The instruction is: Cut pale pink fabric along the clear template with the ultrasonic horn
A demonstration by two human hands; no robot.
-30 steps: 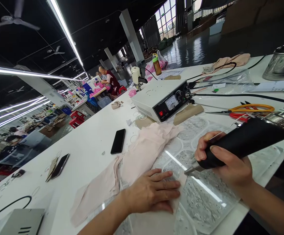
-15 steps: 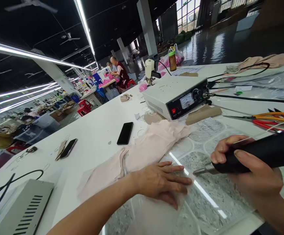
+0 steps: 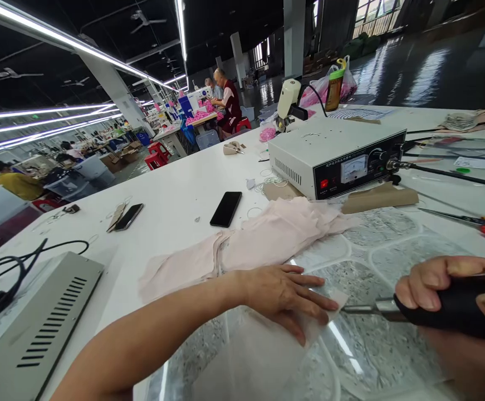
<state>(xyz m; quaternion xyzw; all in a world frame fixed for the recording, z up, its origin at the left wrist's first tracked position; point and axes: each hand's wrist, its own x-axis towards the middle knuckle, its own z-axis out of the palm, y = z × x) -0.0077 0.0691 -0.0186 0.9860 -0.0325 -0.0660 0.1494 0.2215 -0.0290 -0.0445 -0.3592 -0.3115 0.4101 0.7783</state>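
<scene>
The tool [image 3: 442, 309], a black-handled wand with a metal tip, lies nearly level at four o'clock in the view, tip pointing toward nine o'clock. The right hand [image 3: 455, 301] has its grip clenched around the black handle, fingers curled over the top and thumb along the near side. The metal tip sits just beside the corner of a pale cloth piece [image 3: 267, 345]; whether it touches the cloth is hard to tell from this angle.

The left hand [image 3: 286, 295] lies flat on that cloth at six o'clock, grip released, fingers spread and pointing toward three o'clock, pressing the piece down on a clear mat [image 3: 376, 345] that covers the near part of the bench [image 3: 175, 195].

At twelve o'clock from the left hand a pink garment [image 3: 267, 236] lies crumpled, partly on the mat. Beyond it, toward one o'clock, stands a white control box [image 3: 334, 156] with a dial gauge, and a tan pad [image 3: 380, 197] rests just in front of it. A phone [image 3: 226, 209] lies at eleven o'clock from the garment, a second phone [image 3: 128, 216] further toward nine o'clock. Scissors [image 3: 476, 225] lie at three o'clock. A grey box [image 3: 33, 328] sits at eight o'clock.
</scene>
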